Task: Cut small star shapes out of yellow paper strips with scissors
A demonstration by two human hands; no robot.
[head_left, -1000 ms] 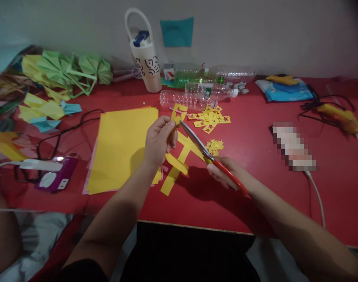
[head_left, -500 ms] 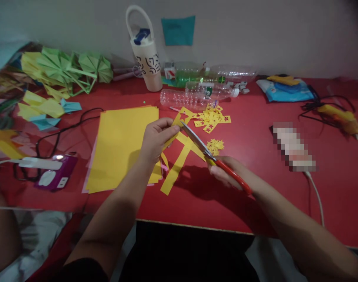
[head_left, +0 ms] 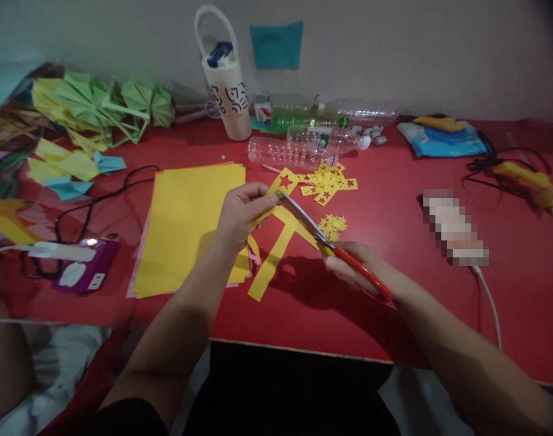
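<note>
Between the thumb and fingers of my left hand (head_left: 247, 212) is a yellow paper strip (head_left: 276, 183) with a star-shaped hole near its upper end. My right hand (head_left: 351, 266) is closed around the red handles of the scissors (head_left: 304, 218). Their blade tips lie at the strip, just beside my left thumb. Below the blades, plain yellow paper strips (head_left: 271, 263) cross each other on the table. Past the scissors lie a small heap of yellow paper stars (head_left: 333, 227) and a pile of yellow offcuts with star holes (head_left: 326, 181).
A stack of yellow paper (head_left: 186, 230) lies under my left forearm. Clear plastic bottles (head_left: 281, 151) and a white tumbler (head_left: 229, 100) stand or lie along the wall. At right are a phone (head_left: 453, 227), a glue gun (head_left: 526, 184) and a blue packet (head_left: 440, 139); at left, a purple power strip (head_left: 88, 266).
The scissor tips have shifted slightly down and left along the strip, and the star hole shows more fully. Both hands keep their hold.
</note>
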